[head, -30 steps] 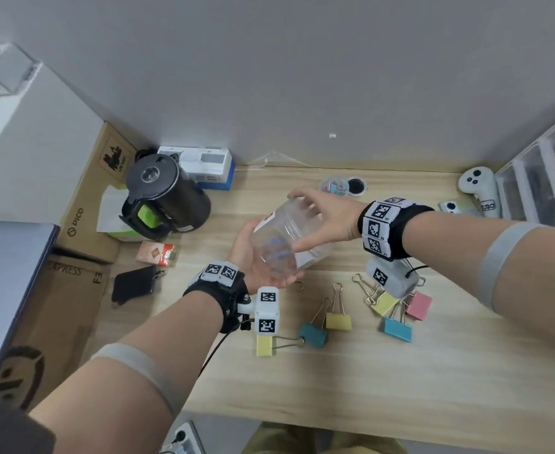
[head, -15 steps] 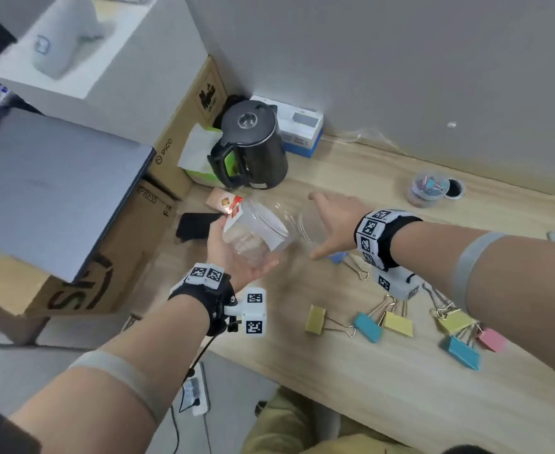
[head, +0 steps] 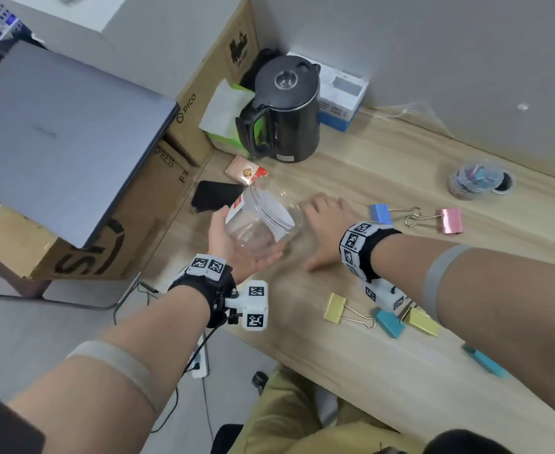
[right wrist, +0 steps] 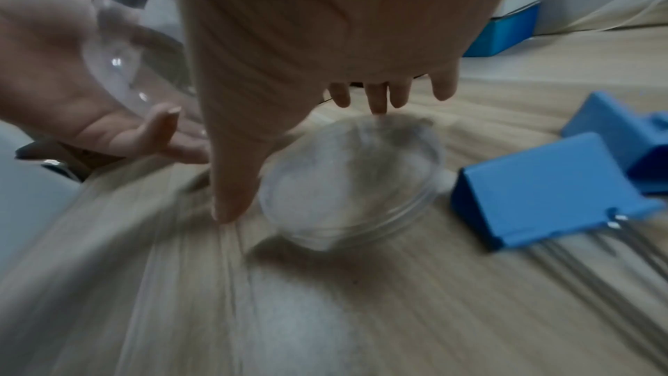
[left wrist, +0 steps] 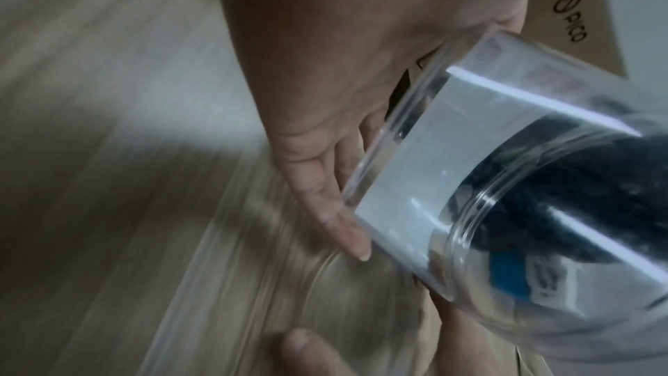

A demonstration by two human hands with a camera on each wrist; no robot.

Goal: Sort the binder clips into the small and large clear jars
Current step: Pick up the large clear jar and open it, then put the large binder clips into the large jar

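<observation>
My left hand [head: 237,247] cradles the large clear jar [head: 259,224], tilted with its mouth open, near the table's left edge. Its wall fills the right of the left wrist view [left wrist: 506,196]. To the jar's right, my right hand [head: 322,231] hovers palm down with straight, spread fingers over the clear lid [right wrist: 350,182], which lies on the wood. The small jar [head: 476,181], at the back right, holds small clips. Large binder clips lie loose: blue [head: 381,213], pink [head: 449,220], yellow [head: 334,308], teal [head: 390,322].
A black kettle [head: 286,106] stands at the back left, with a black phone [head: 215,194] and a sachet [head: 246,172] in front of it. Cardboard boxes [head: 184,132] and a laptop [head: 56,132] sit just left of the table edge.
The right hand took the lid off the jar and lowered it to the table. The left hand carried the jar left, and the head view swung left.
</observation>
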